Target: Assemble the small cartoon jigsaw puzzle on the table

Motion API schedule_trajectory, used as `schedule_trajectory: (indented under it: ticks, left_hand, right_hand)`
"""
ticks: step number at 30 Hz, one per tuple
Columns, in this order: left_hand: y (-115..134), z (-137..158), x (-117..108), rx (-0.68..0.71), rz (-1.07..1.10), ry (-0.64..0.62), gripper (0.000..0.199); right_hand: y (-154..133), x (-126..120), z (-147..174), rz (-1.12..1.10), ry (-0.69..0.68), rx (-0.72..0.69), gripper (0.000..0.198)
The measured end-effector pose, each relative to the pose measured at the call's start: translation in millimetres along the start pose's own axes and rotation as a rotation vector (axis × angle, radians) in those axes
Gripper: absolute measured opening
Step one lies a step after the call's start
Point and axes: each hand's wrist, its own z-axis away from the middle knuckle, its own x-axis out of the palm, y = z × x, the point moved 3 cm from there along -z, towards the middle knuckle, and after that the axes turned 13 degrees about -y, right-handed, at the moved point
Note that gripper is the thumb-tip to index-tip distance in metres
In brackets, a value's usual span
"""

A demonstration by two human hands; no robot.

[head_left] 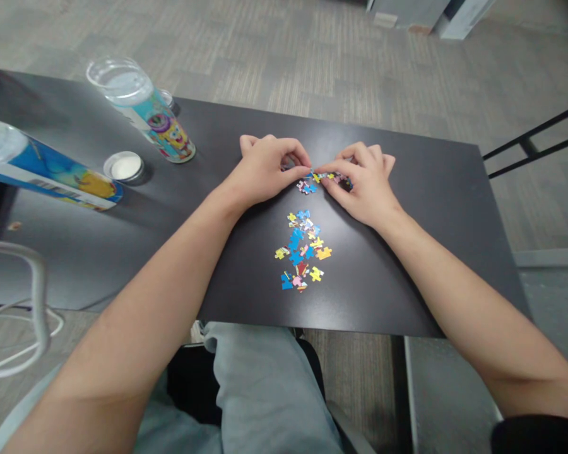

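The upper puzzle pieces (307,187), lying on the tabletop (246,277) by both hands' fingertips, are best kept flat and edge-aligned before being pressed lightly. The left hand (267,169) is angled inward, thumb and forefinger nearly meeting; the right hand (370,184) is curled, those digits parted; whether either grip pinches a piece cannot be told.

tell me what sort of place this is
Probably an office or study room: the floor looks like grey carpet tile, and a plain dark desk bears loose jigsaw pieces.
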Motion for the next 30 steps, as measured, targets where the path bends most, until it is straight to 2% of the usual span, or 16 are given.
schedule_trajectory:
  ticks: [4, 8, 10, 12, 14, 17, 21, 25, 30]
  left_hand:
    - [-3, 3, -14, -0.011, 0.151, -0.047, 0.026]
    - [-11, 8, -28, -0.006, 0.272, -0.221, 0.046]
    - [-14, 12, -33, -0.019, 0.298, -0.313, 0.049]
    - [-14, 15, -38, -0.036, 0.297, -0.354, 0.046]
    - [-13, 17, -44, -0.051, 0.281, -0.306, 0.042]
    - [-10, 16, -49, -0.07, 0.238, -0.134, 0.042]
    - [-8, 10, -38, -0.073, 0.09, 0.019, 0.035]
    - [-12, 3, -16, -0.038, -0.06, 0.03, 0.025]
    - [-14, 2, -2, -0.005, -0.118, 0.016, 0.026]
  right_hand:
    - [1, 1, 0, -0.004, 0.026, -0.009, 0.03]
    - [1, 1, 1, -0.02, 0.038, 0.0, 0.031]
    - [2, 1, 1, -0.011, 0.035, 0.008, 0.032]
    - [2, 0, 1, -0.003, 0.036, 0.008, 0.033]
    - [2, 0, 1, 0.003, 0.034, 0.003, 0.034]
    - [1, -1, 1, 0.019, 0.027, 0.0, 0.035]
    - [0, -1, 1, 0.025, 0.027, 0.005, 0.035]
    - [2, 0, 1, -0.002, 0.04, 0.005, 0.034]
    - [2, 1, 0, 0.018, 0.025, -0.001, 0.036]
